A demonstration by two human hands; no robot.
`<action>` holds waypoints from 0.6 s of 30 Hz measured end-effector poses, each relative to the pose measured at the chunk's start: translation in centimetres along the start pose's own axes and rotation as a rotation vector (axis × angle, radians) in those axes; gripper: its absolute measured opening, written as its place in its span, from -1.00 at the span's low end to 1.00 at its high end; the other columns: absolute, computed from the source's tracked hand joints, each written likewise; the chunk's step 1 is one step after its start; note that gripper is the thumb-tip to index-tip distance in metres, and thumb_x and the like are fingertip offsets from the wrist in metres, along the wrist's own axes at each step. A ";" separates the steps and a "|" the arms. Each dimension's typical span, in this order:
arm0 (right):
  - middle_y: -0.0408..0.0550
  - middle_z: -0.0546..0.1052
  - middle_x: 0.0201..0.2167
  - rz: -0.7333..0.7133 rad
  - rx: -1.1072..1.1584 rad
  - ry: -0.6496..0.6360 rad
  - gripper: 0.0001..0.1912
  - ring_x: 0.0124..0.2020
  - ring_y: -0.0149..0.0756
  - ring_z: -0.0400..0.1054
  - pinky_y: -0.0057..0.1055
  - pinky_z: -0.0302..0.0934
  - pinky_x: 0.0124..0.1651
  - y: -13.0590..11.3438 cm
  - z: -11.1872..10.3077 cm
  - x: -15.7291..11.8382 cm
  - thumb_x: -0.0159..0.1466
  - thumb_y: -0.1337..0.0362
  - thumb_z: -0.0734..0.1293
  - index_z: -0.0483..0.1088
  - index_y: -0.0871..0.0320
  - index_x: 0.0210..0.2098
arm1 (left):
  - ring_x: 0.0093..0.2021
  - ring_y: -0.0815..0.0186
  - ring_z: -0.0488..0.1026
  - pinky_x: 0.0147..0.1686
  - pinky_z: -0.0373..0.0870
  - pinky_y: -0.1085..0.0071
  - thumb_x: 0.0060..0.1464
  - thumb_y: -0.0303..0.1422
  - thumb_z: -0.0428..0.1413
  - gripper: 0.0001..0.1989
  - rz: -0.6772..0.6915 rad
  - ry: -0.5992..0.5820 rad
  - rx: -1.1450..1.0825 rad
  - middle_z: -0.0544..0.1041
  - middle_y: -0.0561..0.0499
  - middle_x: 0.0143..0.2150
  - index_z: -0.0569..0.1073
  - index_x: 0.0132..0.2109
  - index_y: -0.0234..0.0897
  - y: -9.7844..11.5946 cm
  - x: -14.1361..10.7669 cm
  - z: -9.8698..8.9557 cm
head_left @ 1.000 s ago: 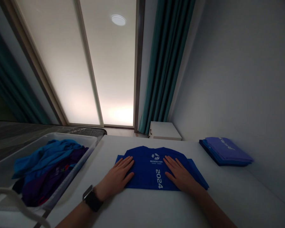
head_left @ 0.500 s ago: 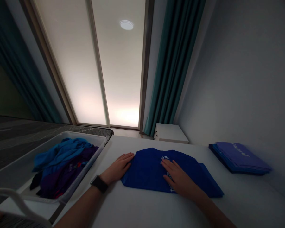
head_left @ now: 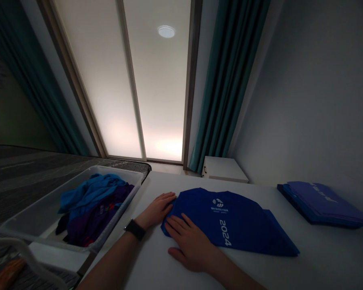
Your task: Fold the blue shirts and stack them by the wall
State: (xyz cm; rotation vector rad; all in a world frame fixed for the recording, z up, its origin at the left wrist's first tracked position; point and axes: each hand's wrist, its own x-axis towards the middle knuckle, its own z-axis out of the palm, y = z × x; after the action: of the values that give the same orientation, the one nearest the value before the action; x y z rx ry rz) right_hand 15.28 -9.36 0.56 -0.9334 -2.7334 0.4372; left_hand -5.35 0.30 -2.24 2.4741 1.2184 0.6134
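Note:
A blue shirt [head_left: 242, 225] lies folded on the white table [head_left: 157, 266], with a white logo and "2024" printed on it. My left hand [head_left: 159, 210] rests flat at the shirt's left edge, fingers stretched out and holding nothing. On the wrist of that arm is a dark watch. My right hand [head_left: 189, 241] lies over the shirt's lower left corner, its fingers extended and the thumb apart on the table. Neither hand grips the cloth.
To the left stands a clear plastic bin [head_left: 27, 223] with crumpled blue and purple clothes [head_left: 92, 203]. A stack of folded clothes [head_left: 323, 203] sits at the table's right, by the wall. Beyond the far edge is a small white cabinet [head_left: 224, 169].
My right hand has slid left across the shirt from its middle to the lower left corner, uncovering the logo and "2024". My left hand stays at the left edge. The view has shifted slightly.

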 end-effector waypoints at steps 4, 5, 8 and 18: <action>0.00 0.08 0.37 -0.011 -0.016 -0.005 -0.43 0.38 -0.19 -0.11 -0.08 -0.32 0.39 0.1 -0.3 -0.1 0.40 0.02 0.11 0.03 0.03 0.34 | 0.25 0.19 0.28 0.27 0.19 0.16 0.21 -0.40 0.00 -0.56 -0.020 0.043 -0.037 0.39 -0.10 0.23 0.34 0.23 -0.23 0.1 -0.1 -0.2; -0.01 0.09 0.37 -0.013 -0.017 -0.005 -0.44 0.38 -0.19 -0.11 -0.07 -0.32 0.39 0.1 -0.2 -0.1 0.40 0.02 0.11 0.05 0.00 0.34 | 0.24 0.19 0.29 0.26 0.20 0.16 0.21 -0.40 0.01 -0.57 -0.021 0.051 -0.048 0.40 -0.10 0.23 0.35 0.22 -0.22 0.1 -0.1 -0.3; -0.04 0.10 0.36 -0.013 -0.030 0.010 -0.48 0.37 -0.19 -0.10 -0.04 -0.31 0.38 0.1 0.0 -0.1 0.40 0.02 0.12 0.09 -0.07 0.31 | 0.24 0.16 0.30 0.26 0.20 0.16 0.19 -0.39 0.02 -0.61 -0.020 0.046 -0.073 0.41 -0.09 0.21 0.40 0.16 -0.19 0.1 -0.1 -0.4; 0.04 0.40 0.04 0.037 -0.035 0.343 -0.62 0.11 -0.20 0.21 -0.16 0.09 0.22 0.2 0.6 -0.3 0.33 0.42 0.15 0.29 0.12 0.12 | -0.22 0.21 0.44 -0.17 0.37 0.29 0.19 -0.34 -0.08 -0.78 -0.140 0.169 -0.030 0.49 -0.07 -0.29 0.42 -0.34 -0.26 1.8 -0.2 -2.5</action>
State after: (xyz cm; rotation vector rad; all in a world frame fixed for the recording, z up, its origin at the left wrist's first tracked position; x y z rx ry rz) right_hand 15.41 -9.52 -0.05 -0.9680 -2.4233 0.2124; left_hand -5.55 -0.67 0.68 2.3264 1.4197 0.8085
